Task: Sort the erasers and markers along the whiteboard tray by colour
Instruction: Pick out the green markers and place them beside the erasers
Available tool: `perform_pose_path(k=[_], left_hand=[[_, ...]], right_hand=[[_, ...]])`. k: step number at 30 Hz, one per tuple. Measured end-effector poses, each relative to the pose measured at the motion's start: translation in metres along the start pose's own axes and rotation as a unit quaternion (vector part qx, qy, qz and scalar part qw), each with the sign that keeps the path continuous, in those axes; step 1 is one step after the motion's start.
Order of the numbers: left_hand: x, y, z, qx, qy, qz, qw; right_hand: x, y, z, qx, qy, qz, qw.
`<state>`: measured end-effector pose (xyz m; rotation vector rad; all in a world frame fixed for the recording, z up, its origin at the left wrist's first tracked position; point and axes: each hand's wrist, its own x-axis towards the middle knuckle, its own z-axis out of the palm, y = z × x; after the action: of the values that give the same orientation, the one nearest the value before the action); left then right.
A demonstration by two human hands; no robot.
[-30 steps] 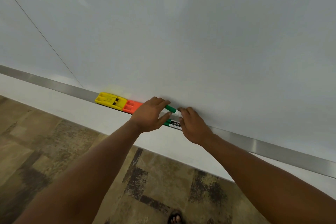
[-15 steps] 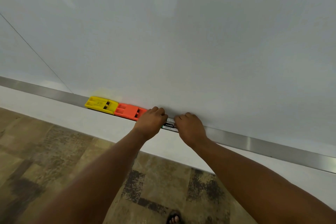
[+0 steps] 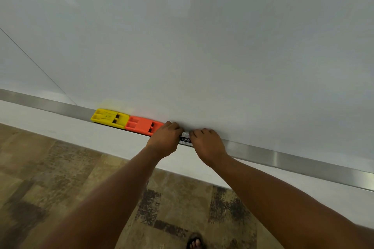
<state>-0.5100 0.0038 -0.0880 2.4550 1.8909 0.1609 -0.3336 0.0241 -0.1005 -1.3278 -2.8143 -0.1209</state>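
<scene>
A yellow eraser (image 3: 109, 118) and an orange eraser (image 3: 142, 125) lie end to end on the metal whiteboard tray (image 3: 283, 160). Just right of the orange eraser, my left hand (image 3: 165, 139) and my right hand (image 3: 207, 143) rest on the tray with fingers curled over markers (image 3: 185, 139). Only a short piece of the markers shows between the hands, a black and white label. Their caps and colours are hidden under my hands. Both hands press the markers against the foot of the board.
The whiteboard (image 3: 202, 46) fills the upper view. Below the tray runs a white wall strip, then a brown patterned floor (image 3: 50, 168). A sandalled foot (image 3: 195, 242) shows at the bottom edge. The tray runs on bare to the right.
The green-capped markers, partly lifted and visible a second ago, now lie down in the tray under my hands. My hands have closed in over them and my view has shifted so more of the orange eraser shows.
</scene>
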Motion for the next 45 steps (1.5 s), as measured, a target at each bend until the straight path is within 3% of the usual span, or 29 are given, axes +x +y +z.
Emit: perform_pose_path(k=[8, 20, 25, 30, 35, 45], left_hand=[[-0.003, -0.001, 0.002, -0.027, -0.009, -0.040, 0.999], [-0.001, 0.003, 0.000, -0.109, 0.000, -0.107, 0.988], [-0.002, 0.007, -0.006, -0.113, 0.032, -0.137, 0.984], [0.004, 0.017, -0.014, -0.110, 0.070, -0.072, 0.989], [0.022, 0.070, -0.019, -0.138, 0.028, 0.009, 0.990], [0.065, 0.196, -0.029, -0.102, -0.046, 0.141, 0.984]], right_hand=[[-0.012, 0.000, 0.008, 0.011, 0.050, -0.005, 0.999], [-0.021, 0.012, -0.004, 0.141, 0.026, 0.025, 0.989], [-0.031, 0.024, -0.006, 0.147, 0.051, 0.024, 0.987], [-0.056, 0.055, -0.012, 0.098, 0.052, 0.020, 0.994], [-0.097, 0.094, -0.023, 0.037, 0.049, 0.025, 0.998], [-0.191, 0.172, -0.048, 0.000, 0.061, 0.145, 0.988]])
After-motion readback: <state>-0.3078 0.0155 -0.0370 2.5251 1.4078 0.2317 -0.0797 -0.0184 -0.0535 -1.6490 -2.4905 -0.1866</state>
